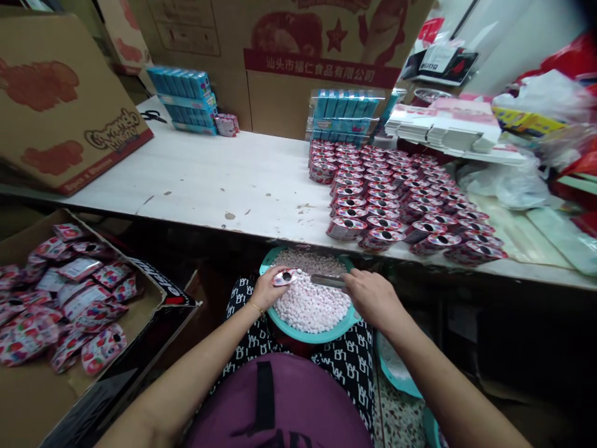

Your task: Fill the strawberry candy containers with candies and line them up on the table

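A turquoise basin [298, 333] full of small white candies [311, 311] rests on my lap. Over its left side, my left hand [267, 289] is closed around a small printed packet [285, 277] with a dark hole in its top. My right hand [370, 295], at the basin's right edge, grips the handle end of a flat metal tool [328, 281]. The tool points left across the candies towards the packet, and a few candies lie between its tip and the packet.
Many upright packets [382, 236] stand in rows on the white table [224, 180]. An open carton [161, 305] holds loose packets at left. Blue boxes [186, 99] and large cartons [65, 106] stand behind. Another turquoise basin [396, 373] is at lower right.
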A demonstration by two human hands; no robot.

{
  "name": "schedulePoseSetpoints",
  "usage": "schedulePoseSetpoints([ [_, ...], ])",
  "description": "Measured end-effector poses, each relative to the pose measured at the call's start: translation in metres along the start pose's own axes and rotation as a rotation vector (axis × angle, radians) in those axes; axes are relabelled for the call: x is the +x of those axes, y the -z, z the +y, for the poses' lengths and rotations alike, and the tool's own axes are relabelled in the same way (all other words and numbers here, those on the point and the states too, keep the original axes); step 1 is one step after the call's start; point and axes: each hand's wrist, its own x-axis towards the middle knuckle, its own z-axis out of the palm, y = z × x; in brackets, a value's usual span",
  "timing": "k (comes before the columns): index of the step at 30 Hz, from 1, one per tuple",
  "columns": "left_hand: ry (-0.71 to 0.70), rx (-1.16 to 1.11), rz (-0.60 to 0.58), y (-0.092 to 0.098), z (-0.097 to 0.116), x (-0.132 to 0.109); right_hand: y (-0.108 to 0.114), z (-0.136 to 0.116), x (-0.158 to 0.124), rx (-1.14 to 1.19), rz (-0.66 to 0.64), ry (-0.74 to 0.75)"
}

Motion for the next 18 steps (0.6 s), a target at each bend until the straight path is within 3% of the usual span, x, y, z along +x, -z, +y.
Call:
schedulePoseSetpoints([
  [3,0.180,-0.175,0.046,0.006,-0.008,-0.004,-0.057,0.008,-0.005,0.048,-0.112,-0.124],
  [6,0.287,-0.306,0.042,-0.005,-0.017,-0.004,-0.112,-0.020,0.009,0.198,-0.124,-0.171],
  [8,0.320,-0.390,0.029,-0.018,-0.019,-0.003,-0.133,-0.044,0.024,0.295,-0.071,-0.237],
  [12,0.363,-0.546,-0.006,-0.025,-0.009,-0.003,-0.145,-0.057,0.035,0.566,-0.028,-0.336],
  [15,0.291,-0.518,0.033,-0.003,0.001,-0.005,-0.142,-0.036,0.023,0.704,0.009,-0.297],
  [18,0.213,-0.306,0.136,0.023,0.004,-0.006,-0.123,-0.014,0.009,0.780,0.079,-0.214],
])
